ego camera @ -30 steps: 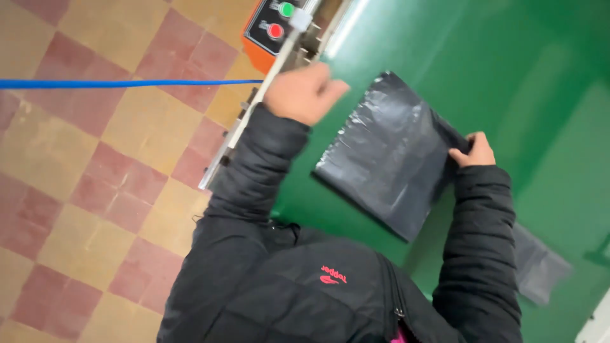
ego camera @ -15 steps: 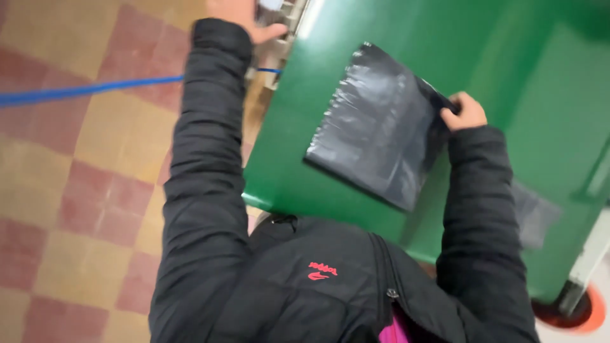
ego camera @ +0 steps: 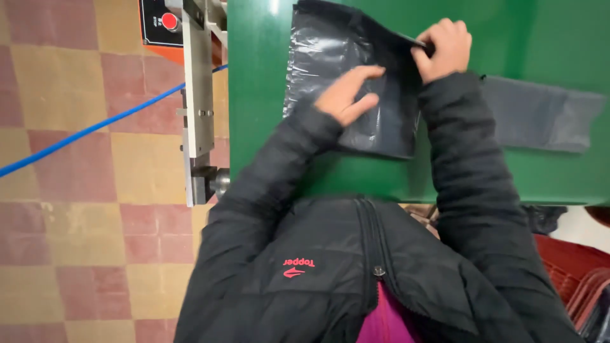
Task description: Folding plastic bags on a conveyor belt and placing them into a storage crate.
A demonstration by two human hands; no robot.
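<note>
1. Across the top of the view, green table (ego camera: 267,95): its flat surface carries the work; a metal machine frame (ego camera: 198,95) with a red button (ego camera: 169,21) adjoins its left edge.
2. Dark plastic bag (ego camera: 330,63): lies flat near the table's left edge, pinned for handling.
3. Second dark bag (ego camera: 540,117): lies flat toward the table's right edge, apart and untouched.
4. Left hand (ego camera: 346,95): fingers released, pressing the bag flat.
5. Right hand (ego camera: 445,47): fingers clenched, pinching the bag's upper right corner.
</note>
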